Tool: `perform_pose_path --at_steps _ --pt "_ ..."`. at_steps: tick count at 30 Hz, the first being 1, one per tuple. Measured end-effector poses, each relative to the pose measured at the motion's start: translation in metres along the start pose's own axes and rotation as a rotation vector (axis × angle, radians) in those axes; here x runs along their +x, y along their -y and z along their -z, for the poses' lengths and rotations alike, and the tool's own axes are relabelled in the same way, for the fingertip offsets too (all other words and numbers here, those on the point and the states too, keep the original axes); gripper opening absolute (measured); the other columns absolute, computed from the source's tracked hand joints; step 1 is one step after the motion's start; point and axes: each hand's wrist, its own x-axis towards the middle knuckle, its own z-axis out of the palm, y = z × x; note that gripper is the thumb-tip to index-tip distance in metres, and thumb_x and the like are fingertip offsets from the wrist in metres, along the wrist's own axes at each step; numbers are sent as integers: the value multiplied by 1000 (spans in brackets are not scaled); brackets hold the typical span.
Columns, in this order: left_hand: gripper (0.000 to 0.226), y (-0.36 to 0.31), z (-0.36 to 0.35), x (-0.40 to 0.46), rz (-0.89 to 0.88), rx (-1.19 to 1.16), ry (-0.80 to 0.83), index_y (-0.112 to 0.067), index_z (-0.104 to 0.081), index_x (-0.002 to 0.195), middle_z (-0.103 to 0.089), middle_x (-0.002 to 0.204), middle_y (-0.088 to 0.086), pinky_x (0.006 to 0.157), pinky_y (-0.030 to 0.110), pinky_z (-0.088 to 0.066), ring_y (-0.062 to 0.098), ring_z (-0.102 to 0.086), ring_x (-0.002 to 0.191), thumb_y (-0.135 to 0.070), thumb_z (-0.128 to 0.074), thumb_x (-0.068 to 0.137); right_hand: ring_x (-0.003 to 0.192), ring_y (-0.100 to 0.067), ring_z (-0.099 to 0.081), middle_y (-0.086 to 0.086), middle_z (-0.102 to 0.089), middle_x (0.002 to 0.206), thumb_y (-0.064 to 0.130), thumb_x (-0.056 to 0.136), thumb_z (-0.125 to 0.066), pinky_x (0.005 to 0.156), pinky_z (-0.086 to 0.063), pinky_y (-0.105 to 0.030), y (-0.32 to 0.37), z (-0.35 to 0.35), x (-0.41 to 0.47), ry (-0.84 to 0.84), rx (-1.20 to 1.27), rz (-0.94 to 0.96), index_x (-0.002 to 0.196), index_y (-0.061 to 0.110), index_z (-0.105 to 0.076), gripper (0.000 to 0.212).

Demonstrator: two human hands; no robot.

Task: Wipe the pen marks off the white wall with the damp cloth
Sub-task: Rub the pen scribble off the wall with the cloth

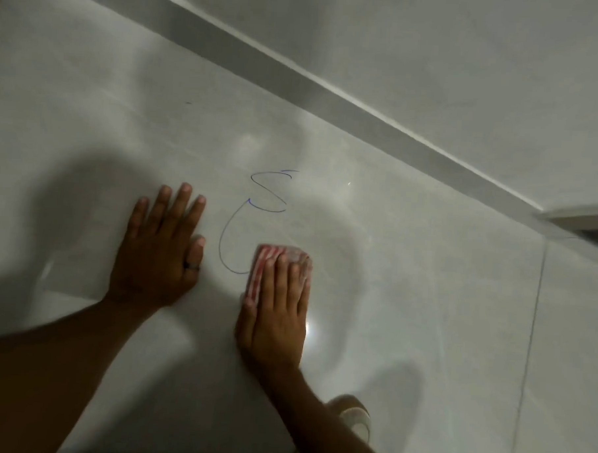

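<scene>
Blue pen marks (257, 205) curve across the glossy white wall (409, 265): an S-like squiggle above and a long loop below it. My right hand (276, 314) lies flat on a folded red-and-white striped cloth (272, 256), pressing it against the wall at the loop's lower right end. My left hand (159, 251), with a dark ring on the thumb, rests flat on the wall with fingers spread, just left of the loop. It holds nothing.
A grey trim band (331, 90) runs diagonally above the marks. A thin tile joint (535, 305) runs down the wall at right. A small dark speck (188, 102) sits upper left. A pale object (354, 417) shows behind my right forearm.
</scene>
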Motion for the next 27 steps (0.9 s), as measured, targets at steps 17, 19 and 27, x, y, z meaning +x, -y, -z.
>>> perform_pose_path --at_steps 17,19,27 --pt "66 7 -3 1 -19 8 -40 -11 -31 170 -28 178 16 134 60 -22 41 -29 164 -38 -40 110 169 -33 -12 -12 -23 179 40 110 -36 138 -8 -54 9 16 156 132 -93 538 170 15 -22 66" --pt "66 3 -1 7 -7 -16 -36 -11 -32 170 -29 178 15 134 60 -22 41 -30 164 -37 -39 110 167 -34 -19 -12 -31 176 39 111 -35 137 -13 -55 -18 23 173 123 -98 744 167 16 -29 61" --pt "67 7 4 10 -4 -22 -4 -13 -31 170 -27 179 15 135 59 -20 40 -26 165 -40 -41 110 169 -27 -11 -7 -19 181 43 109 -27 137 -15 -55 -12 22 173 123 -65 470 170 18 -22 67"
